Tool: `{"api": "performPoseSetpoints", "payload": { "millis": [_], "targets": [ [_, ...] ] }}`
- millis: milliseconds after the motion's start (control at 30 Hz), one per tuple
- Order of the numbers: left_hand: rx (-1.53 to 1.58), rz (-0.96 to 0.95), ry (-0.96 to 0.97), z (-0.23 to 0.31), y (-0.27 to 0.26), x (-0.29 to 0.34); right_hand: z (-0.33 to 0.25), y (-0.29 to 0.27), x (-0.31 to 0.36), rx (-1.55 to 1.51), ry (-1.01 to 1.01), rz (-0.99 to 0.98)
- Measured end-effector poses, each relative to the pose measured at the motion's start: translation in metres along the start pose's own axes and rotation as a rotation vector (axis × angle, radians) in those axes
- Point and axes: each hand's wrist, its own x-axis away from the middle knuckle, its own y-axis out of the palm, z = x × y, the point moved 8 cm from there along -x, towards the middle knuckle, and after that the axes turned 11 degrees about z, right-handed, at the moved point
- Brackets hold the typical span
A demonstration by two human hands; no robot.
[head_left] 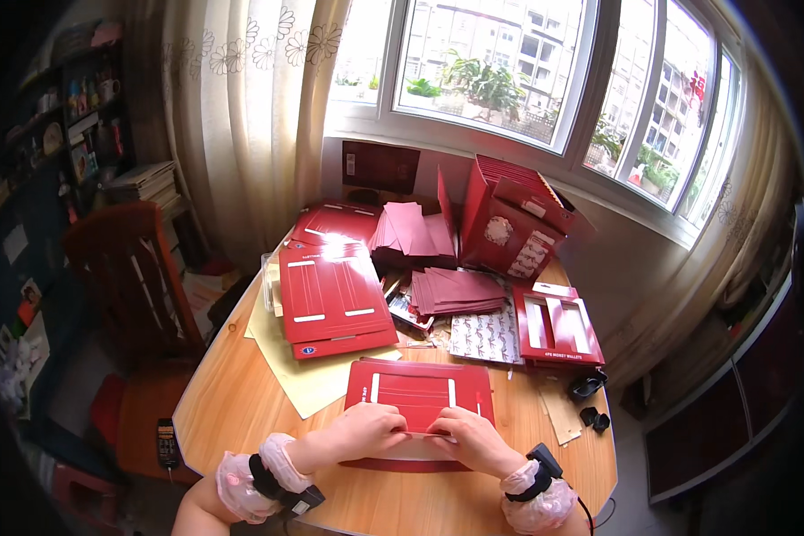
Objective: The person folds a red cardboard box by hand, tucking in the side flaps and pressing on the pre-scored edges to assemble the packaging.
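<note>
- While the red card (420, 393) lies flat at the near side of the wooden table (214, 411), both hands work at its near edge; the step in hand appears to be turning or creasing that edge.
- Left side: keep the left forearm low, as it is now, so that the left hand (377, 427) can press down close to the edge. Leave the stacked red cards (338, 290) and the yellow sheet (302, 380) beyond it undisturbed.
- Centre: work along the score line, not across it. Apply even pressure from the middle outward; uneven pressure could skew the fold or buckle the card. Align the edge with the pale panel (402, 454) showing just below the fingertips.
- Right side: match the right hand (472, 438) to the left in height and force, so that neither corner lifts first. Keep the cable at the right wrist off the work.
- Left fingers: curled and drawn together, with no visible spread; they appear to pinch the near edge of the red card, left of its middle. The exact thumb contact is too small to tell.
- Right fingers: bent, thumb and forefinger brought close, apparently pinching the same edge just right of the left hand. The hands are near each other but apart.
</note>
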Motion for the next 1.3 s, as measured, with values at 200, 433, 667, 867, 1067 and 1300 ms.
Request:
{"api": "performPoseSetpoints", "payload": {
  "millis": [200, 433, 667, 867, 1067, 1300],
  "targets": [
    [0.146, -0.001, -0.066, -0.013, 0.000, -0.002, 0.010, 0.001, -0.004, -0.079, -0.022, 0.050],
    [0.094, 0.061, -0.118, -0.027, -0.003, 0.000, 0.009, 0.006, -0.009, -0.053, -0.036, 0.054],
    [0.129, 0.068, -0.214, -0.029, -0.013, -0.003, 0.005, 0.001, -0.013, -0.056, 0.034, 0.110],
    [-0.142, 0.210, -0.195, -0.029, -0.018, 0.003, -0.021, 0.007, -0.007, 0.313, -0.344, 0.123],
    [-0.174, 0.172, -0.201, -0.038, -0.012, -0.001, -0.031, 0.013, -0.005, 0.514, -0.424, 0.112],
    [-0.098, 0.213, -0.230, -0.040, -0.013, -0.002, -0.028, 0.017, 0.000, 0.419, -0.329, -0.036]
  ]
}}
